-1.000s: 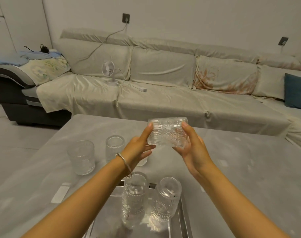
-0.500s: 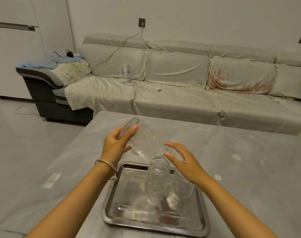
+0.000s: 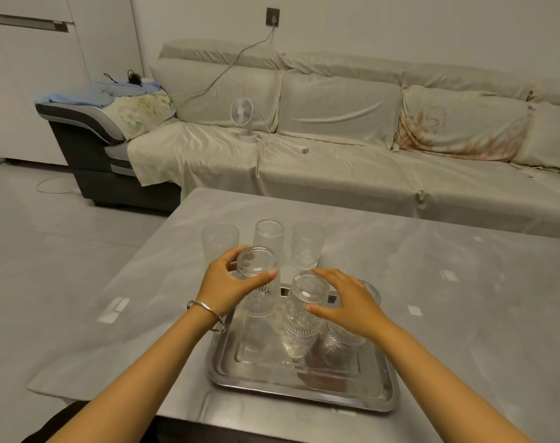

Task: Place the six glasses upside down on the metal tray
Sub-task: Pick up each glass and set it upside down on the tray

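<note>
The left hand (image 3: pixel 229 284) grips an inverted glass (image 3: pixel 258 284) at frame centre, lower than before (previously tilted); the right hand (image 3: pixel 349 306) hovers open over the tray (image 3: pixel 301 390).

Tray's near half open, far half crowded.
The metal tray (image 3: pixel 272 383) has bare floor along its near edge and left side. Two upturned glasses (image 3: pixel 304 321) and the right hand (image 3: pixel 349 308) fill its middle and right; the left hand (image 3: pixel 227 284) holds a third glass (image 3: pixel 260 282) at the far-left corner. Three glasses (image 3: pixel 305 246) line the table (image 3: pixel 464 298) just beyond.
</note>
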`<act>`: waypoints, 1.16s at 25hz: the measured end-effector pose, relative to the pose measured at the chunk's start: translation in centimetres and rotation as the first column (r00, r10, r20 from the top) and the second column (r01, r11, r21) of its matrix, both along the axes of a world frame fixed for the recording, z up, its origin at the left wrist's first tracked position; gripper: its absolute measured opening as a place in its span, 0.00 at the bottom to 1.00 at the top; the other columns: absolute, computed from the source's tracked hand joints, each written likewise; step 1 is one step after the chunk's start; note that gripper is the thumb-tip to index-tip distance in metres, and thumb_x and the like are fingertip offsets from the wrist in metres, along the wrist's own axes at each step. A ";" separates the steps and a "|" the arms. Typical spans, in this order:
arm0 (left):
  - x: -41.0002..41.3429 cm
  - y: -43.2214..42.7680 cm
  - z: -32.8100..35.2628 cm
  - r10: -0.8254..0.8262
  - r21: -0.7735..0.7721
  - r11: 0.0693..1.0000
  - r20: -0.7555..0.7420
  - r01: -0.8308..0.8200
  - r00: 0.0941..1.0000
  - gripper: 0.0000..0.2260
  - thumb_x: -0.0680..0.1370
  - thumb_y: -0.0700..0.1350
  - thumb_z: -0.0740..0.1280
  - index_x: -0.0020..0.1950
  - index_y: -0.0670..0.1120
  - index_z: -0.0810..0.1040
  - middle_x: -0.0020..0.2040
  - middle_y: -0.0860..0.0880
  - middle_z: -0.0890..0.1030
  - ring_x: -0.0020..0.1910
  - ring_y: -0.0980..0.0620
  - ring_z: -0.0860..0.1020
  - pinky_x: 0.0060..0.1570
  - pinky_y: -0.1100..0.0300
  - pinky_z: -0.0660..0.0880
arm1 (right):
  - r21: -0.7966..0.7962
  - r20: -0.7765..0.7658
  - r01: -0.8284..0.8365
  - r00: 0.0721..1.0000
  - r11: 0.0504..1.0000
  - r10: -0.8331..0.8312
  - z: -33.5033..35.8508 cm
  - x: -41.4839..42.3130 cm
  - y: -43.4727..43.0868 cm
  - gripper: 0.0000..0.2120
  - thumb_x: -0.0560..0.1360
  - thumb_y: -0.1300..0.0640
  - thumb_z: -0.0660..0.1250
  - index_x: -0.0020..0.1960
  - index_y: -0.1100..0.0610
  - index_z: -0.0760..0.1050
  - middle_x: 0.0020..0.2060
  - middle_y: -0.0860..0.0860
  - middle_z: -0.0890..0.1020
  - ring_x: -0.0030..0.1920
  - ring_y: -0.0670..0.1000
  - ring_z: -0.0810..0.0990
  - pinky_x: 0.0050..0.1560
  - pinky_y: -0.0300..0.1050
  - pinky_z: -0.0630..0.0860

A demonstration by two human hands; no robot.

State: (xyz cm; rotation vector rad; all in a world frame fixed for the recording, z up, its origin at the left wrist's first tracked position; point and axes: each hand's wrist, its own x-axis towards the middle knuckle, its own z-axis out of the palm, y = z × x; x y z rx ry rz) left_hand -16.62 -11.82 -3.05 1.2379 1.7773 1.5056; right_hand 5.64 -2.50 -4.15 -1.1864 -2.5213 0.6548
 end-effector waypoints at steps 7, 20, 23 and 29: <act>-0.9 0.6 -1.8 -0.017 -0.038 0.999 0.012 0.018 1.000 0.26 0.57 0.60 0.75 0.52 0.59 0.74 0.49 0.59 0.78 0.51 0.56 0.75 0.44 0.68 0.70 | 0.076 0.047 -0.044 0.998 0.996 0.040 -0.2 -0.7 0.3 0.35 0.68 0.40 0.71 0.71 0.44 0.63 0.69 0.44 0.70 0.70 0.51 0.66 0.72 0.51 0.60; -0.3 1.2 -3.7 -0.029 -0.037 0.999 -0.001 0.029 1.000 0.22 0.59 0.55 0.78 0.49 0.61 0.75 0.49 0.58 0.79 0.51 0.55 0.76 0.45 0.68 0.70 | 0.082 0.025 -0.003 1.000 0.997 0.001 -0.6 -1.0 0.4 0.36 0.67 0.40 0.72 0.71 0.44 0.64 0.69 0.45 0.70 0.69 0.53 0.67 0.69 0.51 0.65; -0.3 1.4 -4.1 -0.021 -0.045 0.999 -0.002 0.021 1.000 0.23 0.59 0.54 0.78 0.51 0.60 0.74 0.49 0.57 0.79 0.51 0.54 0.76 0.45 0.69 0.70 | 0.084 0.020 0.000 1.000 0.996 -0.002 -0.6 -1.0 0.4 0.36 0.67 0.40 0.72 0.71 0.44 0.64 0.69 0.45 0.70 0.69 0.53 0.66 0.70 0.52 0.65; -0.1 1.6 -4.4 -0.036 -0.053 0.998 0.020 0.037 0.999 0.24 0.59 0.54 0.78 0.52 0.59 0.75 0.48 0.61 0.78 0.49 0.62 0.75 0.44 0.72 0.69 | 0.082 0.013 0.004 1.000 0.997 -0.005 -0.7 -0.9 0.4 0.36 0.67 0.40 0.72 0.71 0.44 0.64 0.69 0.45 0.71 0.69 0.54 0.66 0.69 0.52 0.66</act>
